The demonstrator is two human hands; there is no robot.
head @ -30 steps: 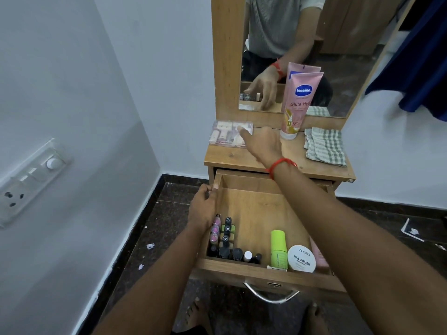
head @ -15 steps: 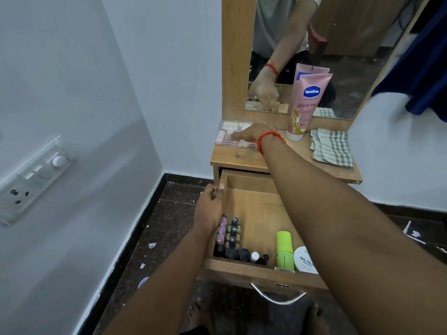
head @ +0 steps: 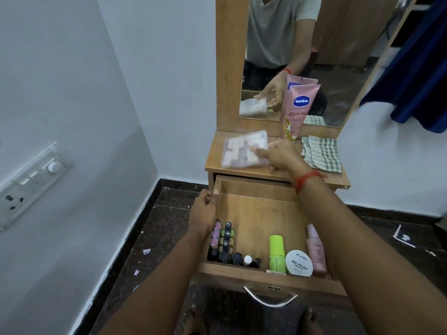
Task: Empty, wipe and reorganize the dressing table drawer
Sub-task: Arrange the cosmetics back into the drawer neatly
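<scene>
Our right hand (head: 281,153) grips clear case (head: 244,149), tilted just above tabletop (head: 242,172); left hand (head: 204,211) clasps side wall of open drawer (head: 258,189). We judge restocking underway; next, lower case onto bare drawer floor.

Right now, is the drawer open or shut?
Open. The drawer is pulled out below the table top, its floor and bottles showing; the left hand grips its left wall.
</scene>
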